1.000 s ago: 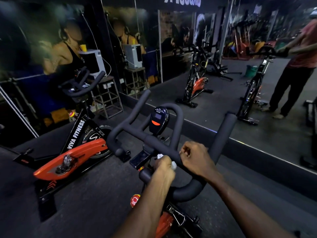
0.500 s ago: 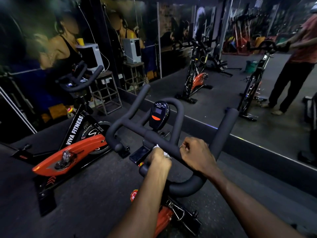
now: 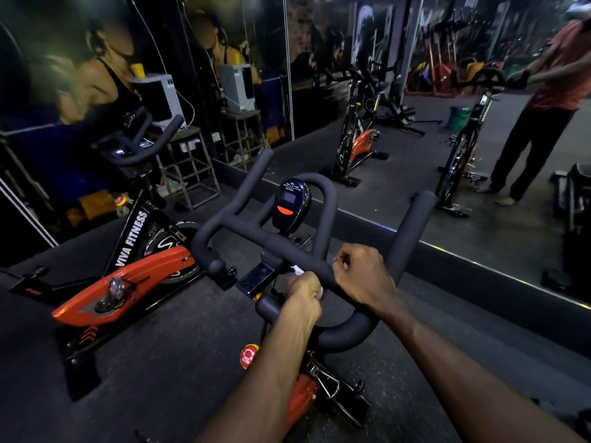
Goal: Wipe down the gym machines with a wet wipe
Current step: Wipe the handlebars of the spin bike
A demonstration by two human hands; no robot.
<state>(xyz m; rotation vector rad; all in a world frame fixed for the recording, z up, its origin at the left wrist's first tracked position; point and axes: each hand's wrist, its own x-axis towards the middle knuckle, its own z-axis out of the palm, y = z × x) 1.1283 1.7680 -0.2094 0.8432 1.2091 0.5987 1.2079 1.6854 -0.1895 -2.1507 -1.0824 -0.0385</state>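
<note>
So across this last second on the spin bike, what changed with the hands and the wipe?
The left hand, gripping the white wipe, slid a little forward along the handlebar toward the stem, so less of the wipe shows now. The right hand stayed wrapped round the bar in the same place. Nothing was let go. The console and the bike itself did not move.

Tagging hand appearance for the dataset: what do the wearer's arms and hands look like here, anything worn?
Both forearms are bare up to the frame edge, no sleeves in view. The left hand and right hand wear no gloves; no watch, ring or wristband shows. The dim light hides finer detail.
</note>
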